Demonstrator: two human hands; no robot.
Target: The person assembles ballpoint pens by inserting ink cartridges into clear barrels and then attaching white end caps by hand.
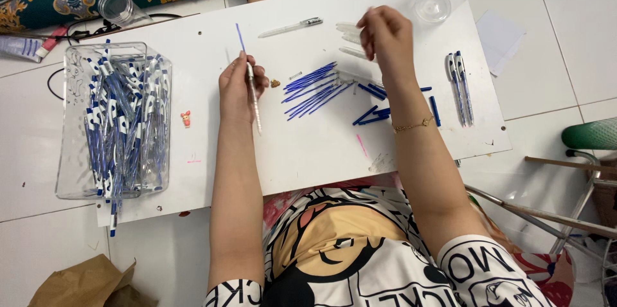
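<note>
Pens are coming together on the white board (308, 146) across your lap. Your left hand (239, 88) grips a clear pen barrel (255, 102) with a blue refill (240, 37) sticking out of its top end, pointing away from you. Your right hand (385, 34) hovers over the far side of the board with its fingertips pinched together; what sits between them is too small to tell. Just below it lies a fan of loose blue refills (315, 88), with a few blue caps (373, 114) near your right wrist and some clear barrels (350, 34) beside the fingers.

Judging from this, the refill is only partly seated. Keep the barrel steady and in line with the refill so the thin tube slides straight instead of bending. Hold low on the barrel, as you do now, so the top stays free.

Two finished pens (459, 85) lie at the right edge; a clear bin (71, 146) on the left is packed with pens.
</note>
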